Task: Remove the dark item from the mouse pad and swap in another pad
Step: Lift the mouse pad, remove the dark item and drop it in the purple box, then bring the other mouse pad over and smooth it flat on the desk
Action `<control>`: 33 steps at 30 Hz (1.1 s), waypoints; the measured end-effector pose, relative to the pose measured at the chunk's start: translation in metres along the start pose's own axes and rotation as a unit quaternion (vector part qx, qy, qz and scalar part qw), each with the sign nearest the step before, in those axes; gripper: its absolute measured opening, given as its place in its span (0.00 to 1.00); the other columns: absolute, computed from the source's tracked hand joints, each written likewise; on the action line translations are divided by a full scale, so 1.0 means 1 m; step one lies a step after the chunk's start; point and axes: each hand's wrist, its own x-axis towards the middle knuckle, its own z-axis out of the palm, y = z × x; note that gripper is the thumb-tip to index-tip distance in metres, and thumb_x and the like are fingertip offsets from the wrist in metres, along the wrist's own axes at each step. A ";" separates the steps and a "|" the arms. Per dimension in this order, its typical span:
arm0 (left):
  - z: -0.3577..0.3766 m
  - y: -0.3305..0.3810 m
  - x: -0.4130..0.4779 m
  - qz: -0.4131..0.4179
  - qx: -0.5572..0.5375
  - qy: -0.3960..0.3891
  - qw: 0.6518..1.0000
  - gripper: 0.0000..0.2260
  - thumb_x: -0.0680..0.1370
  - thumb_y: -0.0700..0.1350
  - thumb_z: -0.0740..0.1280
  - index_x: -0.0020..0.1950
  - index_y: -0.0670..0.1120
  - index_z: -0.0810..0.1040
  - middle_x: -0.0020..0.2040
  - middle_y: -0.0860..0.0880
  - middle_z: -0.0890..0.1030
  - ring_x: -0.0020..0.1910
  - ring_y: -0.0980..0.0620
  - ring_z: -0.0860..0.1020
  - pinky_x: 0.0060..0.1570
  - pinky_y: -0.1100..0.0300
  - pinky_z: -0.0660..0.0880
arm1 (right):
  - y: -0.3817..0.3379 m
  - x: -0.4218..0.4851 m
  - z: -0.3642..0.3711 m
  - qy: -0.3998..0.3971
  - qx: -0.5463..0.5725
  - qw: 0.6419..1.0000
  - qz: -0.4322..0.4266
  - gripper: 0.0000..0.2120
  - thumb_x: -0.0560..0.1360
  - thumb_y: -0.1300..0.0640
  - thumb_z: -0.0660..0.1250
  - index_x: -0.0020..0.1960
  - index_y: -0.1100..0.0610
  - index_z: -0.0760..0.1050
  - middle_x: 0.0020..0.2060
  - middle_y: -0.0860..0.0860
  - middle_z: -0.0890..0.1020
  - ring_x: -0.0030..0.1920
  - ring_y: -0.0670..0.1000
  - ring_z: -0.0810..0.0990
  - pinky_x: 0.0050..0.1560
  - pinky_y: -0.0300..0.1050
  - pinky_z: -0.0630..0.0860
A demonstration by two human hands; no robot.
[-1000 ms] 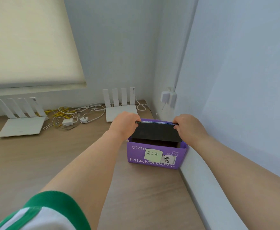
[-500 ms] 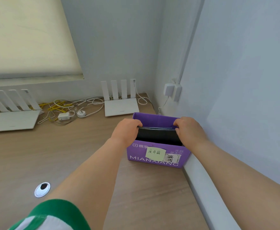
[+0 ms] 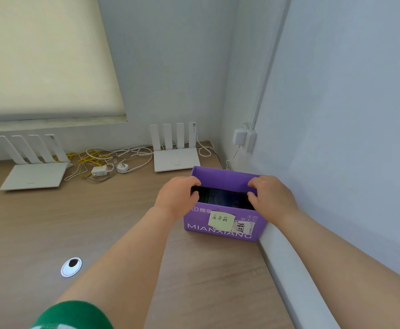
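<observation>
A purple cardboard box with a yellow sticky note stands on the wooden desk by the right wall. Inside it lies a dark mouse pad, bent and sunk below the rim. My left hand grips the pad's left end at the box's left wall. My right hand grips the pad's right end at the box's right wall. The fingertips of both hands reach down into the box, and the pad's lower part is hidden by the front wall.
Two white routers sit at the back of the desk with tangled white and yellow cables between them. A cable grommet is in the desk at the front left. A wall plug sits above the box.
The dark pad has gone down from above the box's rim to inside the box, with both hands following it downward. The camera view has tilted slightly down.
</observation>
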 end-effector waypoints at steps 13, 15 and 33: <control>-0.076 0.043 -0.093 -0.049 -0.062 0.094 0.992 0.13 0.73 0.47 0.65 0.58 0.51 0.80 0.54 0.53 0.83 0.55 0.52 0.79 0.54 0.53 0.77 | -0.048 -0.067 -0.074 0.041 0.060 0.997 -0.005 0.12 0.75 0.54 0.62 0.56 0.54 0.78 0.50 0.50 0.81 0.50 0.52 0.76 0.45 0.46 0.76; -0.089 0.046 -0.110 -0.053 -0.061 0.109 0.991 0.13 0.73 0.46 0.66 0.58 0.50 0.80 0.55 0.52 0.83 0.56 0.52 0.79 0.56 0.54 0.76 | -0.059 -0.078 -0.082 0.049 0.072 0.996 -0.016 0.12 0.75 0.54 0.62 0.56 0.54 0.78 0.50 0.50 0.82 0.50 0.51 0.77 0.45 0.45 0.77; -0.185 -0.042 -0.280 -0.045 -0.098 0.123 0.986 0.13 0.73 0.47 0.67 0.57 0.51 0.80 0.56 0.53 0.83 0.57 0.54 0.79 0.58 0.59 0.73 | -0.241 -0.192 -0.103 0.059 0.089 0.994 -0.016 0.13 0.74 0.53 0.64 0.57 0.55 0.77 0.51 0.52 0.82 0.54 0.54 0.78 0.49 0.51 0.78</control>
